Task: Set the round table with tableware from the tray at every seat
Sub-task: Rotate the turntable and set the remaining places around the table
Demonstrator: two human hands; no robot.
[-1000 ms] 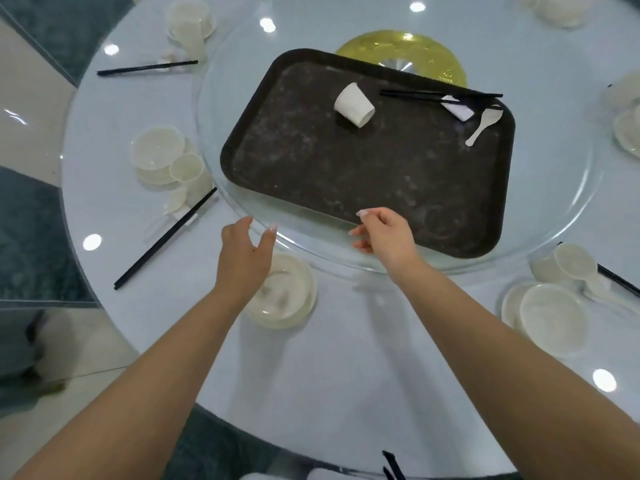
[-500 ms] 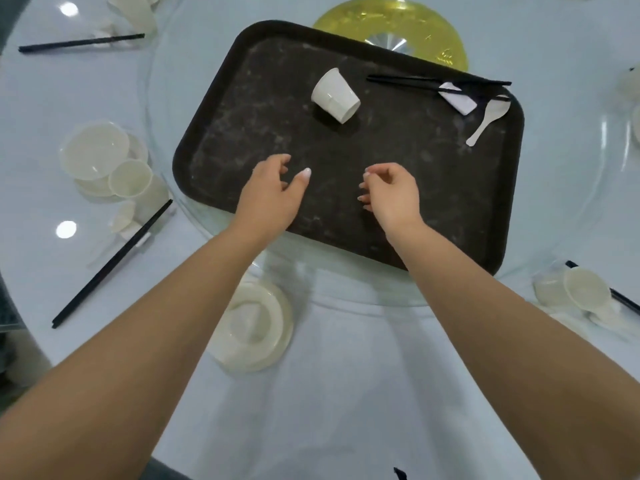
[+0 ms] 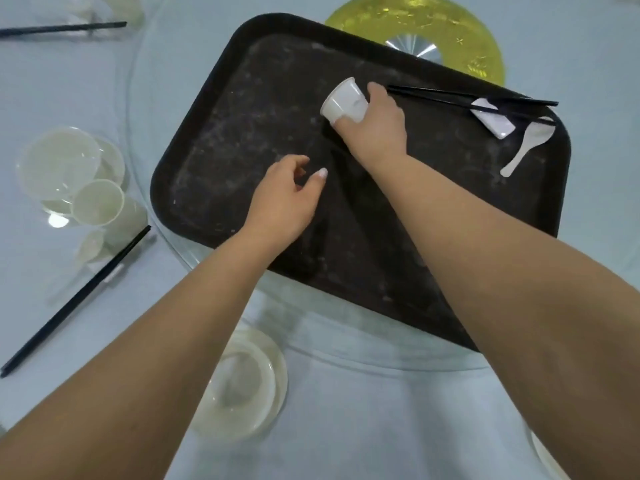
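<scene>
- The round table is pale blue-white and fills the view, with a glass turntable lying on it.
- The dark tray sits on the turntable at a slant; most of its floor is bare and smudged.
- A yellow disc with a silver hub shows under the glass just past the tray's far edge.
- The right hand reaches over the tray's far half and grips the white cup, thumb and fingers curled round its wall; the cup is tilted, its mouth facing left.
- The left hand hovers over the tray's middle, holding nothing, fingers loosely curled and thumb apart from them.
- A plate with a bowl on it sits at the near seat, on the table just outside the turntable's rim and partly under the left forearm.
- At the left seat a bowl on a plate touches an upright cup; a spoon lies just beside them, blurred.
- Black chopsticks lie slanted next to that setting.
- More chopsticks lie at the far-left seat.
- On the tray's far right corner, a pair of chopsticks lies across a white rest, one end near the right hand.
- A white spoon lies just beside the rest, its handle pointing toward the near side.
</scene>
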